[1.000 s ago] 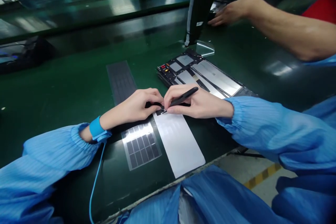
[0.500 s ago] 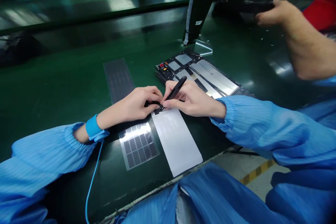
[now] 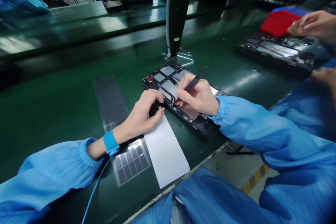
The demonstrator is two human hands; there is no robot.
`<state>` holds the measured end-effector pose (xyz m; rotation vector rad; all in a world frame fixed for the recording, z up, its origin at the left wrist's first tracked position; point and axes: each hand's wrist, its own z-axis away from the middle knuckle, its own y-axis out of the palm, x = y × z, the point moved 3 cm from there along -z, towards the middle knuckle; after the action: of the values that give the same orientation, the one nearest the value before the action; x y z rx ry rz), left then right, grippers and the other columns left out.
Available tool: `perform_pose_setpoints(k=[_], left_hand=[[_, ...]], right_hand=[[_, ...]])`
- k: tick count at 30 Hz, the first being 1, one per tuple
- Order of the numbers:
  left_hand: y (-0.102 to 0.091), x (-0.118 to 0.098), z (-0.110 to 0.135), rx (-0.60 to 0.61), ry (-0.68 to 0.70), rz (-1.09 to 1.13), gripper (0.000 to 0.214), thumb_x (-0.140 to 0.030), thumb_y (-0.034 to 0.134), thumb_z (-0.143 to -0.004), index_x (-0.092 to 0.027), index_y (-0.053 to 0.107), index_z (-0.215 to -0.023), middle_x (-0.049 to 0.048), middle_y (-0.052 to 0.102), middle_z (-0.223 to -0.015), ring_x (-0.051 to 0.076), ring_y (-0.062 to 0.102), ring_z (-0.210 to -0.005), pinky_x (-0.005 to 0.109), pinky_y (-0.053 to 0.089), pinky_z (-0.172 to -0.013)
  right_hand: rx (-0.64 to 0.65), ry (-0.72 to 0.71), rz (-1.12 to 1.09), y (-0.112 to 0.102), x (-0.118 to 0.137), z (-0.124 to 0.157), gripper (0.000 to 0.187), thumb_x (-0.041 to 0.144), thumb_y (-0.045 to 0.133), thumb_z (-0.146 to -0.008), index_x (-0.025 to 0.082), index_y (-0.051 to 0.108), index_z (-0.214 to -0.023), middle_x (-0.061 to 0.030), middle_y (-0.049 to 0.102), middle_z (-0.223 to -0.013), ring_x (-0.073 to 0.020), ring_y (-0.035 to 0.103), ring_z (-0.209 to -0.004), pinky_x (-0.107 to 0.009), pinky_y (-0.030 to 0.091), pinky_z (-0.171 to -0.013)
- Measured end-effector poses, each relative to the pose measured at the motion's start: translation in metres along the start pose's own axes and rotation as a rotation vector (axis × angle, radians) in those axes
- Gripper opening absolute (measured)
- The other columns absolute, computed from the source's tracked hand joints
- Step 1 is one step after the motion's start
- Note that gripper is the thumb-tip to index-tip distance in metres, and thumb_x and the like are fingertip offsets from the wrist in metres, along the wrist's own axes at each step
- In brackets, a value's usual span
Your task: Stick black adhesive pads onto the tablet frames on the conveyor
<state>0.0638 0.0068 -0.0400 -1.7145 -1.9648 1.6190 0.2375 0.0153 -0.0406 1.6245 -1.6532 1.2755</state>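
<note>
My right hand grips black tweezers, tips down at the near left edge of an opened tablet. The tablet lies at a slant, its silvery plates and black cables showing. My left hand is just left of that edge, thumb and forefinger apart, over the top end of a white backing sheet. I see nothing between its fingers, though the gap is dark. A blue wrist strap with a cord circles my left wrist.
Left of the white sheet lie a clear sheet of grey rectangular stickers and a longer dark film sheet. A dark post rises behind the tablet. At right, a co-worker's hand is over another opened device.
My right hand has moved from the white sheet's top end to the tablet's edge with the tweezers. My left thumb and forefinger have spread apart. The view has shifted, showing more co-workers.
</note>
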Motion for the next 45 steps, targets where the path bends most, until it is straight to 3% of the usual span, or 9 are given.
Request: perform_pose_setpoints(k=[4, 22, 32, 36, 40, 43, 45], left_hand=[[0.010, 0.005, 0.004, -0.004, 0.003, 0.051, 0.022, -0.007, 0.049, -0.074, -0.017, 0.040, -0.091, 0.0096, 0.051, -0.108, 0.018, 0.048, -0.099, 0.033, 0.040, -0.086], [0.010, 0.006, 0.006, 0.041, -0.006, 0.091, 0.023, -0.005, 0.045, -0.073, -0.018, 0.040, -0.090, 0.0076, 0.053, -0.110, 0.018, 0.047, -0.101, 0.033, 0.040, -0.088], [0.009, 0.003, 0.006, 0.102, 0.018, 0.128, 0.025, -0.003, 0.043, -0.072, -0.018, 0.041, -0.091, 0.0079, 0.052, -0.111, 0.019, 0.046, -0.104, 0.034, 0.041, -0.089], [0.011, 0.004, 0.006, 0.162, 0.064, 0.134, 0.033, 0.004, 0.038, -0.064, -0.018, 0.042, -0.090, 0.0065, 0.054, -0.109, 0.018, 0.045, -0.102, 0.032, 0.043, -0.087], [0.016, -0.006, 0.003, 0.209, 0.132, -0.009, 0.030, 0.004, 0.037, -0.064, -0.017, 0.045, -0.083, 0.0064, 0.057, -0.093, 0.020, 0.046, -0.094, 0.033, 0.044, -0.083], [0.011, -0.015, 0.004, 0.294, 0.191, -0.159, 0.023, 0.000, 0.037, -0.071, -0.016, 0.048, -0.084, 0.0089, 0.058, -0.096, 0.022, 0.046, -0.097, 0.036, 0.043, -0.086], [-0.010, -0.011, 0.009, 0.270, 0.157, -0.203, 0.024, -0.003, 0.038, -0.074, -0.015, 0.050, -0.090, 0.0091, 0.057, -0.104, 0.021, 0.047, -0.101, 0.034, 0.043, -0.088]], right_hand=[[0.052, -0.025, 0.045, 0.003, 0.004, 0.000, 0.020, 0.025, 0.058, -0.079, 0.016, 0.045, -0.067, 0.0015, 0.049, -0.065, -0.0074, 0.056, -0.047, -0.018, 0.044, -0.039], [0.058, -0.035, 0.141, 0.002, 0.005, 0.002, 0.017, 0.019, 0.057, -0.079, 0.015, 0.046, -0.068, 0.0003, 0.049, -0.070, -0.0063, 0.054, -0.049, -0.018, 0.043, -0.040], [0.118, -0.267, 0.306, 0.004, 0.011, 0.002, 0.011, 0.015, 0.053, -0.079, 0.016, 0.047, -0.070, -0.0021, 0.050, -0.067, -0.0116, 0.050, -0.060, -0.026, 0.041, -0.054], [0.080, -0.231, 0.297, 0.003, 0.013, 0.002, 0.013, 0.016, 0.053, -0.078, 0.015, 0.046, -0.067, -0.0019, 0.050, -0.064, -0.0108, 0.049, -0.056, -0.025, 0.039, -0.050], [0.047, -0.178, 0.246, 0.002, 0.012, 0.003, 0.015, 0.020, 0.055, -0.078, 0.016, 0.048, -0.065, -0.0013, 0.052, -0.065, -0.0102, 0.050, -0.054, -0.025, 0.041, -0.049], [-0.100, -0.021, 0.071, -0.006, 0.004, 0.000, 0.018, 0.025, 0.059, -0.077, 0.017, 0.048, -0.065, -0.0003, 0.053, -0.063, -0.0108, 0.053, -0.050, -0.025, 0.044, -0.047], [-0.146, 0.145, -0.042, -0.013, -0.003, -0.006, 0.020, 0.027, 0.061, -0.075, 0.017, 0.046, -0.065, 0.0011, 0.053, -0.058, -0.0118, 0.055, -0.047, -0.026, 0.047, -0.045]])
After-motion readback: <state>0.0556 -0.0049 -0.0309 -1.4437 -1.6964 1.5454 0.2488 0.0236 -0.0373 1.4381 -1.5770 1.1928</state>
